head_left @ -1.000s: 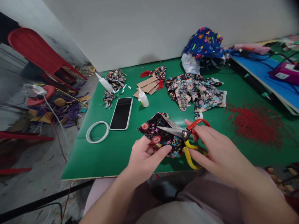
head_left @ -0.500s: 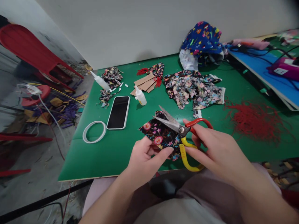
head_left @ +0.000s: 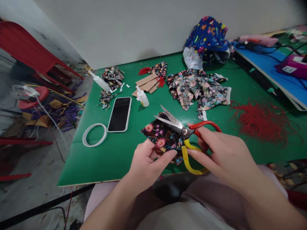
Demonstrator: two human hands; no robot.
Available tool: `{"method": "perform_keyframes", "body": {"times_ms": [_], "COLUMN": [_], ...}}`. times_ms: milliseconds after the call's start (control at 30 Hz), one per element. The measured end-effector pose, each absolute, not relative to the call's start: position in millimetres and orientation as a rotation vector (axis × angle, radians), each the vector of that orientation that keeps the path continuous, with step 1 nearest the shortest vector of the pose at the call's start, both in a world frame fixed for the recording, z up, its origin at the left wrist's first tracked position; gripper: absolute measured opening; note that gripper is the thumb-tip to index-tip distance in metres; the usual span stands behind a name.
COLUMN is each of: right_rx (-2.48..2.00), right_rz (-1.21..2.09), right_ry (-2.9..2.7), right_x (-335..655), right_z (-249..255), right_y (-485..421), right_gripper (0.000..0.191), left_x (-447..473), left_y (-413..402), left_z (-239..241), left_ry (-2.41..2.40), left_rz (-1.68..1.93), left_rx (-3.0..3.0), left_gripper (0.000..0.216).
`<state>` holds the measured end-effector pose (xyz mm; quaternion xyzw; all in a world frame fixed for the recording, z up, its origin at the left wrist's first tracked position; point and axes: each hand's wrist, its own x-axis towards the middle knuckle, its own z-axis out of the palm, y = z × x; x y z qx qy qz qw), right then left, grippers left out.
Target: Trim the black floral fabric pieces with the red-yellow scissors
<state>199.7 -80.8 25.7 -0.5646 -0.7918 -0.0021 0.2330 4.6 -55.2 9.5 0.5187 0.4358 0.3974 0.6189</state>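
My left hand (head_left: 150, 163) is closed on a piece of black floral fabric (head_left: 159, 132), with the thumb on top and the other fingers partly hidden beneath it. In my right hand (head_left: 220, 153) is a pair of scissors (head_left: 175, 124) with one red and one yellow handle. The scissor blades are apart and reach across the fabric's upper edge, pointing to the far left. Whether they bite into the cloth, I cannot tell. Beyond the blades stands a small white glue bottle (head_left: 143, 98).
On the green table (head_left: 96, 169) lie a phone (head_left: 119, 114), a white tape roll (head_left: 83, 140), brown card strips (head_left: 147, 83), floral fabric pieces (head_left: 187, 88) and tangled red threads (head_left: 261, 123). Another bottle (head_left: 100, 83) leans on fabric scraps. A blue board (head_left: 283, 73) carries cables at right.
The view has shifted slightly, so the table items sit a little further left. Both hands keep nearly the same pose, and the scissors stay apart at the fabric.
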Motion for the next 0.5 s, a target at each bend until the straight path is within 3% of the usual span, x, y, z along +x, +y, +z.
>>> {"method": "perform_keyframes", "body": {"times_ms": [500], "right_rx": [-1.546], "right_rz": [0.029], "right_ry": [-2.182], "right_x": [199.8], "right_z": [23.8], "right_y": [-82.5], "right_gripper": [0.036], "left_x": [6.6], "left_y": [-53.8], "left_z": [11.1], "left_ry": [1.010], "left_rz": [0.938], "left_rx": [1.193], "left_gripper": [0.011]}}
